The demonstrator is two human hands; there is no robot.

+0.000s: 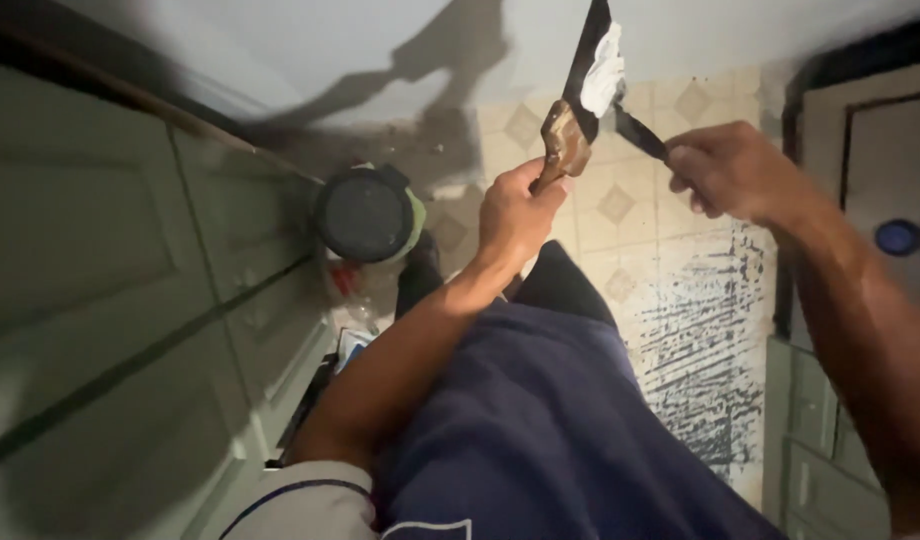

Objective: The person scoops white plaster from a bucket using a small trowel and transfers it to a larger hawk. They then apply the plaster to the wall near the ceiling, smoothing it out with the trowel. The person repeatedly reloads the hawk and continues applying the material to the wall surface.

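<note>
My left hand [515, 215] grips the brown wooden handle of a wide putty knife [588, 75], held upright with a lump of white filler [603, 68] on its dark blade. My right hand [725, 170] holds a smaller putty knife [640, 133], its dark blade pointing left and touching the lower edge of the wide blade near the filler. Both hands are raised in front of me above my dark blue shorts [540, 420].
A green panelled door [110, 300] fills the left side. A round dark container [365, 213] with a green rim stands on the floor below. Patterned tile floor [630, 215] with scraped dark marks lies ahead. Green cabinet [815, 460] at right, white wall [310, 40] above.
</note>
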